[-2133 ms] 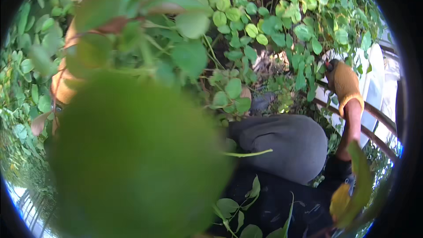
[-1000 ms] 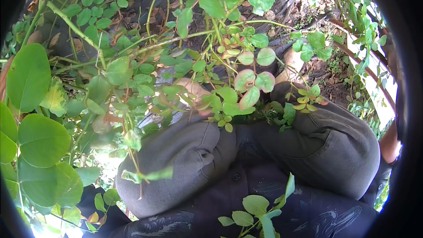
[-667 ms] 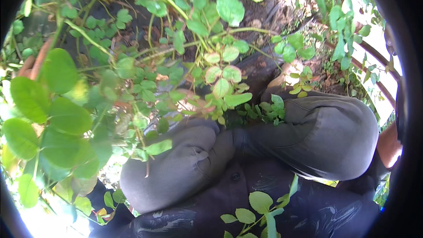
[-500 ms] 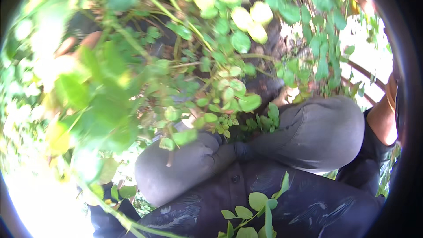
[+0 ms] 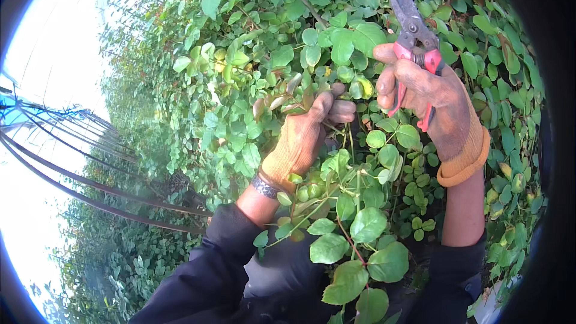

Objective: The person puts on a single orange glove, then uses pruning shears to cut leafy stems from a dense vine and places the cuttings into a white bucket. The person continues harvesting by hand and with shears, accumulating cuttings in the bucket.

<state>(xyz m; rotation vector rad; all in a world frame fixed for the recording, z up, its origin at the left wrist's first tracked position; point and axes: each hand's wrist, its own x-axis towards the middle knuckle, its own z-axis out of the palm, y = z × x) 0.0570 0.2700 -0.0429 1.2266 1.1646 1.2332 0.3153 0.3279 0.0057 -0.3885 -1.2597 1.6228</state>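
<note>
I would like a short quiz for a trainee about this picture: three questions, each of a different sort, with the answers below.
1. Multiple choice: what colour are the handles of the pruning shears? (a) yellow (b) red (c) blue
2. True or false: the left hand is the one holding the shears.
3. Fill in: between the left glove and the dark sleeve, a patterned ____ is worn.

Key:
1. b
2. False; the right hand holds them, while the left is among leaves.
3. band
</note>
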